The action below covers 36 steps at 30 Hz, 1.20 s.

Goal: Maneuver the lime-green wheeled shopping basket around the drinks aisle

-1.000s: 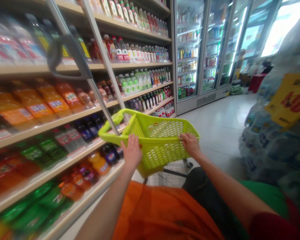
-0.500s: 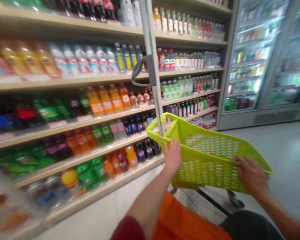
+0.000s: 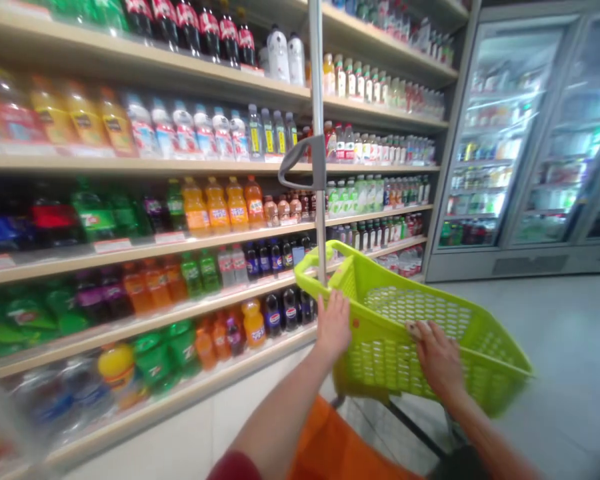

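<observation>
A lime-green plastic shopping cart [image 3: 380,333] with perforated walls stands right in front of me, angled away to the right. My left hand [image 3: 335,323] is closed over its near rim, close to the handle end. Further along the same rim, my right hand [image 3: 437,360] has its fingers curled over the edge, thumb side toward me. At the handle end a silver metal pole [image 3: 317,87] rises upright, carrying a grey loop handle [image 3: 305,163]. Where the pole's foot is fixed is hidden behind the cart rim. The undersides of both hands' fingers are partly hidden.
Shelves [image 3: 130,250] packed with drink bottles run along the left, close to the cart. Glass-door fridges [image 3: 490,147] stand at the back right. Pale tiled floor [image 3: 575,333] extends to the right. Orange fabric [image 3: 330,443] covers my lap area at the bottom.
My right hand has shifted left along the cart rim, closer to my left hand. The shelves and fridges sit lower in view, and the cart's far end has moved slightly left.
</observation>
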Motion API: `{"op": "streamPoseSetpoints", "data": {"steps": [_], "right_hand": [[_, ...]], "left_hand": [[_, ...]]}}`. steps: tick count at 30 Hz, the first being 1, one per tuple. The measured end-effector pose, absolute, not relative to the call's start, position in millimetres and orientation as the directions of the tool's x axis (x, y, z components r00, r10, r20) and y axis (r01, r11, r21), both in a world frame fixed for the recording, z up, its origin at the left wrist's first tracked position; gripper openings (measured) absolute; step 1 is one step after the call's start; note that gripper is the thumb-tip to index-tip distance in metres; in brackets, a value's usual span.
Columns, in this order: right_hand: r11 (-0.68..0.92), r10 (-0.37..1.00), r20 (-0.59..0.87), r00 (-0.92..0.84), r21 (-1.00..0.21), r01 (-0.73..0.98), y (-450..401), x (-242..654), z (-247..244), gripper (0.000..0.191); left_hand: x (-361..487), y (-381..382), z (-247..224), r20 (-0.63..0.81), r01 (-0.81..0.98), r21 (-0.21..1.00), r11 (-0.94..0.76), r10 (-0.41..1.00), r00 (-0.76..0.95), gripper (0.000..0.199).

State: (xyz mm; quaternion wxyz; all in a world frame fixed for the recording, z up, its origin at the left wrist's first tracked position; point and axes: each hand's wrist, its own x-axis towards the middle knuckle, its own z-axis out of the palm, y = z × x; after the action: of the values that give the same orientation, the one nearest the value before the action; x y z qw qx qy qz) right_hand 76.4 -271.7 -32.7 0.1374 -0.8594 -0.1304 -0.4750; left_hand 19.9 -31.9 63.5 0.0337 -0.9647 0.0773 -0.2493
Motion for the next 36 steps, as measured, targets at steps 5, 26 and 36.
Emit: {"op": "streamPoseSetpoints", "data": {"steps": [5, 26, 36], "right_hand": [[-0.803, 0.139, 0.863, 0.487, -0.189, 0.564, -192, 81, -4, 0.041], [-0.587, 0.177, 0.868, 0.463, -0.285, 0.758, -89, 93, 47, 0.042], [-0.662, 0.178, 0.836, 0.518, -0.288, 0.692, -129, 86, 36, 0.038]], "left_hand": [[19, -32, 61, 0.508, -0.171, -0.099, -0.98, -0.198, 0.838, 0.061], [28, 8, 87, 0.568, -0.037, 0.041, -0.998, -0.007, 0.823, 0.061], [28, 8, 80, 0.595, -0.06, 0.035, -0.998, -0.027, 0.803, 0.061]]}}
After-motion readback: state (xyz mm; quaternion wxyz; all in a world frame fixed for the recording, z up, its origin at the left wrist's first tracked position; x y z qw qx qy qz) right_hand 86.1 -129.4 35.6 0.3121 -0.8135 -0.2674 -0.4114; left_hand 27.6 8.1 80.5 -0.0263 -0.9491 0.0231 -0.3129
